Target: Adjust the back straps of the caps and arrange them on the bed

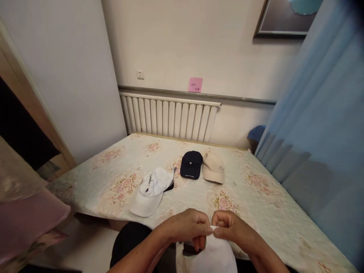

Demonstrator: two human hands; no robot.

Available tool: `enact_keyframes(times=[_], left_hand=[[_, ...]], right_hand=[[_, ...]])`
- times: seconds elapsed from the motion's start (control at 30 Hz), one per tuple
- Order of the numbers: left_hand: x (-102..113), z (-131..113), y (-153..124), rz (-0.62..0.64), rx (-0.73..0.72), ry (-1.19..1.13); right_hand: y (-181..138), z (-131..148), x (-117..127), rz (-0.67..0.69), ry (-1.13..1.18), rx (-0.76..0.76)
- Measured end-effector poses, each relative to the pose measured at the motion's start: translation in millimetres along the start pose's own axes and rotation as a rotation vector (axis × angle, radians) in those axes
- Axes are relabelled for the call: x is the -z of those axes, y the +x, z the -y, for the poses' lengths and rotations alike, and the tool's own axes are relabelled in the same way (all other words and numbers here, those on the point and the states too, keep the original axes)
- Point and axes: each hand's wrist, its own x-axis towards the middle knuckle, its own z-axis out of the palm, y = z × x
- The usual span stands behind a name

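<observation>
In the head view, the left hand (191,226) and the right hand (232,227) are meeting at the near edge of the scene over a plain white fabric cap (214,259). The fingers of each hand are curling inward, thumb and forefinger pinching the upper edge of this cap from either side, with a small gap showing between the two hands. A dark opening is showing in the cap below the left hand. A rounded black shape (127,240) is sitting left of the cap, partly behind the left forearm; what it is, is hard to tell.

Beyond the hands, a bed with a pale floral sheet (99,182) is carrying more headwear. A white cap with a small dark emblem (149,199) is lying left of centre, its brim pointing toward the near left. Farther off, a navy blue cap with white markings (191,165) is resting just beside a beige cap (213,168), which is lying to its right. A white ribbed radiator (170,117) is standing at the far side, and a light blue curtain (315,125) is hanging on the right
</observation>
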Motion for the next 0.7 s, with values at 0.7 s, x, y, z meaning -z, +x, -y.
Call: enact_keyframes(times=[0.7], left_hand=[[34,17,-11,-0.026,-0.051,-0.135]], right_hand=[[-4,-29,18,-0.007,-0.153,-0.087]])
